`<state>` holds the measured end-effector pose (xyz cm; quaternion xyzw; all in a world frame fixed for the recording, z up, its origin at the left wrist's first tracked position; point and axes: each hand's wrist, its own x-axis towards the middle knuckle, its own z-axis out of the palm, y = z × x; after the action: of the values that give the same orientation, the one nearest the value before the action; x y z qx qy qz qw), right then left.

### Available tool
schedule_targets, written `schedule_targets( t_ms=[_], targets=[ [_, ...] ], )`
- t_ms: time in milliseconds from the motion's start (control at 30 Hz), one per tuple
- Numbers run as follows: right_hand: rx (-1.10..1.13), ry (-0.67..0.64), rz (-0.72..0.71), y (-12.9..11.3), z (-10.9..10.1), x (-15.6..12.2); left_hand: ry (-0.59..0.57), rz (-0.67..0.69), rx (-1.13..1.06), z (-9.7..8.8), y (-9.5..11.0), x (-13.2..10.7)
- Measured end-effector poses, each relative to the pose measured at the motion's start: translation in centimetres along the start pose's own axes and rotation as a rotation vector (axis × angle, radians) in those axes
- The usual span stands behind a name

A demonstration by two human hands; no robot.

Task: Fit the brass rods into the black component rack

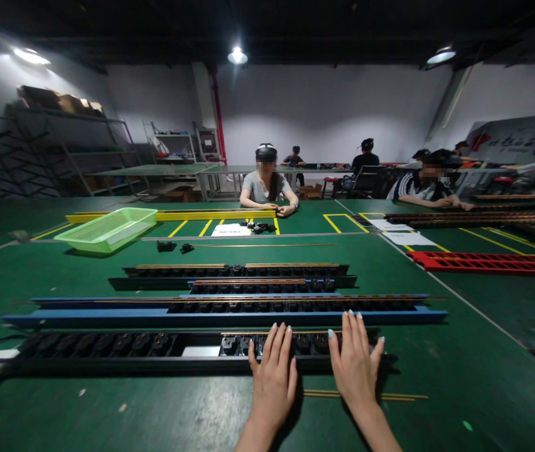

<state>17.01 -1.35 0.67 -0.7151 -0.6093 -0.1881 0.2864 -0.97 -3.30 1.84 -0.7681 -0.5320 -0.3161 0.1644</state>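
Observation:
My left hand (271,375) lies over the right half of a long black channel (130,365), its fingers spread and flat. Beside it my right hand (356,363) reaches over the channel's right end, fingers stretched and thumb apart. Black socket modules (126,344) sit in a row inside the channel, with a bare pale gap (200,351) left of my left hand. A thin brass strip (239,334) runs along the modules' far side, partly hidden by my fingers. Loose brass strips (406,397) lie on the table, passing under or behind my right wrist.
Beyond the channel lie a blue channel (98,316) with modules and brass strips, and two shorter black channels (149,284). A green basket (107,233) stands back left. A red rack-like strip (488,262) lies right. A person (267,182) sits opposite; others sit farther away.

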Motion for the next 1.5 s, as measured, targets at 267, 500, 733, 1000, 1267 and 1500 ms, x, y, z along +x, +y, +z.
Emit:
schedule_targets(
  t_ms=[267,500,733,1000,1267,1500],
  targets=[
    [0.007,-0.019,0.004,0.49,0.25,-0.01,0.008,0.006,-0.016,-0.21,0.04,0.14],
    [-0.019,0.007,0.088,0.35,0.22,0.12,0.007,-0.001,0.009,-0.04,-0.08,-0.05],
    [-0.039,0.000,0.076,0.92,0.67,0.12,-0.013,-0.001,0.014,0.09,-0.09,-0.21],
    [-0.060,-0.006,0.081,0.40,0.16,0.21,0.017,-0.001,-0.012,-0.09,-0.07,0.03],
    [-0.031,-0.002,0.020,0.14,-0.05,0.10,0.003,0.003,-0.028,-0.29,0.00,0.13],
    [-0.011,-0.013,0.023,0.35,0.07,0.08,0.020,0.000,-0.022,0.08,0.00,0.04]
  ],
)
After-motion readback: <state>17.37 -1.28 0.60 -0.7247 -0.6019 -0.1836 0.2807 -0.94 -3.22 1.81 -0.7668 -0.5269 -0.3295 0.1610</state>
